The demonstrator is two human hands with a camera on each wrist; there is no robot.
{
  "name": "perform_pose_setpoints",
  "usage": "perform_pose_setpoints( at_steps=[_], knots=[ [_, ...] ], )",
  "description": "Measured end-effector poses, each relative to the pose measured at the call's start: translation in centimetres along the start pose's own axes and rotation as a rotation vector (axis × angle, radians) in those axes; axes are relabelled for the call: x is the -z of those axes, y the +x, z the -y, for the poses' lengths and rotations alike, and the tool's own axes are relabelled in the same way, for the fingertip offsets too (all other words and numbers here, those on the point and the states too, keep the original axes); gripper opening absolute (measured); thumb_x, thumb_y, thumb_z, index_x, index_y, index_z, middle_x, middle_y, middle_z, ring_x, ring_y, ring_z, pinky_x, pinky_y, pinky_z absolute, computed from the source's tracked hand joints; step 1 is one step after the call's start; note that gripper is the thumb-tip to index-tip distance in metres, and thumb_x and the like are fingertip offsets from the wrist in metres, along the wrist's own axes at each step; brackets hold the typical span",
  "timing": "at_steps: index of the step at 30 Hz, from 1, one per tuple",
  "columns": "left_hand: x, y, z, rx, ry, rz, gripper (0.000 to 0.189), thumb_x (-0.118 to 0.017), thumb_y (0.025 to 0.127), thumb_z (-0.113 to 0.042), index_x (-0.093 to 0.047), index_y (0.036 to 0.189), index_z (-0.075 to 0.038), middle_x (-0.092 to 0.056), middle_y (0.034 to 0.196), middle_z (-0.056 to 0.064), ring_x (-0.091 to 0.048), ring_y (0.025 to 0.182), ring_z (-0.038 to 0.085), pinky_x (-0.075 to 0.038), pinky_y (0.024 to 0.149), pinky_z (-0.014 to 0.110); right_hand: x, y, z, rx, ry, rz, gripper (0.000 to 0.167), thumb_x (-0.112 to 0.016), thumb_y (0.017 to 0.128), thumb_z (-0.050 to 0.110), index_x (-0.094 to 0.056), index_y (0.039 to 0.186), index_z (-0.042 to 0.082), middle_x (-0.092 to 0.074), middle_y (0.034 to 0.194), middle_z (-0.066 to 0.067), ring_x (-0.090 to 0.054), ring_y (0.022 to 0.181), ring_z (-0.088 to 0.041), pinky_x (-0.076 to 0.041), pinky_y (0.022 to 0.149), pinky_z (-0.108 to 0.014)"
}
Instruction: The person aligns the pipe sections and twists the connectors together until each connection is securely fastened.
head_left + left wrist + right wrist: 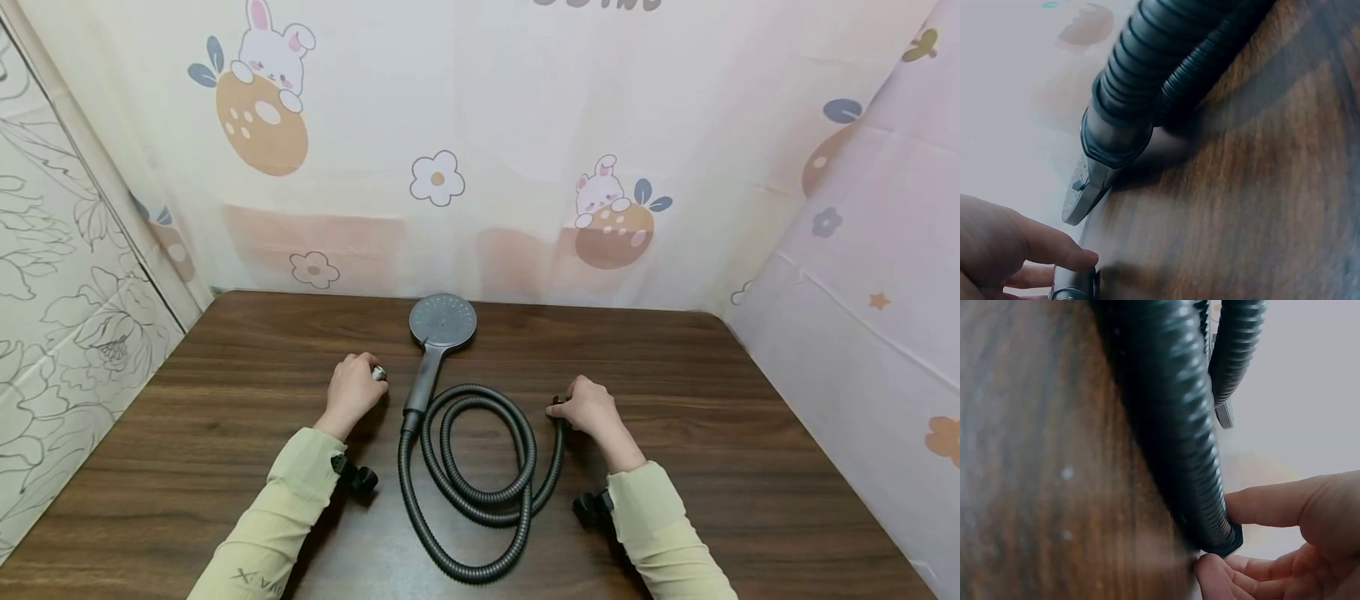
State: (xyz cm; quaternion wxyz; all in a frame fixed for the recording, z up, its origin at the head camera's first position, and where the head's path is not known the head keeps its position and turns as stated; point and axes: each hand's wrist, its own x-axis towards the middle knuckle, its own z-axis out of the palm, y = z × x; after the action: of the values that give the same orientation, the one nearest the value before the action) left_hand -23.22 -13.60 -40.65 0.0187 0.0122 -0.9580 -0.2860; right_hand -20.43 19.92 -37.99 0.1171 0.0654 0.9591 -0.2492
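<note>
A grey handheld shower head (442, 321) lies face up near the table's back edge, joined to a dark ribbed shower hose (480, 574) coiled in the middle. To its left, my left hand (352, 390) holds a small shiny metal cylinder (379, 373) close over the wood. In the left wrist view a fingertip lies on this cylinder (1074, 281), whose lower part is cut off by the frame. My right hand (592, 407) pinches the free end of the hose; the right wrist view shows thumb and fingers around its dark end nut (1230, 544).
The brown wooden table (247, 500) reaches back to a curtain (510, 100) printed with rabbits and flowers. More patterned cloth hangs at both sides. A black wrist camera (360, 479) is strapped to the left sleeve, another (592, 508) to the right.
</note>
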Motion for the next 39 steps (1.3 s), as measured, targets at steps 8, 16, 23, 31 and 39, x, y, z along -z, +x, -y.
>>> perform_pose_setpoints(
  at_steps=[8, 16, 23, 31, 39],
  knots=[
    [-0.22, 0.16, 0.07, -0.004, 0.011, -0.03, 0.036, -0.063, 0.078, -0.013, -0.06, 0.109, 0.004, -0.054, 0.108, 0.025, -0.05, 0.098, 0.04, -0.043, 0.08, 0.046, -0.02, 0.15, -0.44, 0.0, 0.094, 0.021, 0.032, -0.067, 0.079, 0.019, -0.052, 0.098, -0.002, -0.059, 0.09, -0.016, -0.06, 0.062, -0.014, -0.05, 0.062, -0.032],
    [-0.15, 0.17, 0.03, -0.024, 0.057, -0.04, 0.034, -0.064, 0.077, -0.01, -0.061, 0.105, 0.007, -0.054, 0.105, 0.026, -0.051, 0.097, 0.04, -0.044, 0.079, 0.046, 0.41, 0.0, -0.59, 0.004, 0.3, 0.08, 0.03, -0.064, 0.082, 0.014, -0.049, 0.102, -0.004, -0.053, 0.098, -0.02, -0.061, 0.076, -0.021, -0.053, 0.068, -0.033],
    [-0.15, 0.14, 0.23, -0.038, 0.044, -0.061, 0.031, -0.063, 0.076, -0.009, -0.061, 0.102, 0.008, -0.055, 0.102, 0.026, -0.052, 0.095, 0.04, -0.042, 0.079, 0.046, 0.48, 0.25, -0.75, 0.009, 0.514, 0.157, 0.042, -0.063, 0.085, 0.015, -0.045, 0.115, -0.008, -0.05, 0.107, -0.019, -0.058, 0.089, -0.022, -0.051, 0.078, -0.035],
    [-0.12, -0.02, 0.5, -0.009, -0.045, -0.074, 0.031, -0.06, 0.078, -0.011, -0.062, 0.103, 0.008, -0.057, 0.1, 0.024, -0.054, 0.089, 0.036, -0.044, 0.076, 0.046, 0.63, 0.35, -0.76, -0.013, 0.719, 0.257, 0.058, -0.062, 0.086, 0.023, -0.036, 0.128, -0.009, -0.046, 0.12, -0.02, -0.054, 0.104, -0.024, -0.047, 0.088, -0.036],
    [0.12, -0.01, 0.63, 0.04, -0.101, -0.036, 0.033, -0.062, 0.08, -0.017, -0.062, 0.106, 0.003, -0.057, 0.104, 0.024, -0.056, 0.086, 0.033, -0.045, 0.072, 0.044, 0.3, 0.22, -0.2, 0.011, 0.81, 0.275, 0.065, -0.059, 0.088, 0.025, -0.03, 0.134, -0.01, -0.04, 0.131, -0.025, -0.046, 0.117, -0.031, -0.04, 0.096, -0.041]
  ],
)
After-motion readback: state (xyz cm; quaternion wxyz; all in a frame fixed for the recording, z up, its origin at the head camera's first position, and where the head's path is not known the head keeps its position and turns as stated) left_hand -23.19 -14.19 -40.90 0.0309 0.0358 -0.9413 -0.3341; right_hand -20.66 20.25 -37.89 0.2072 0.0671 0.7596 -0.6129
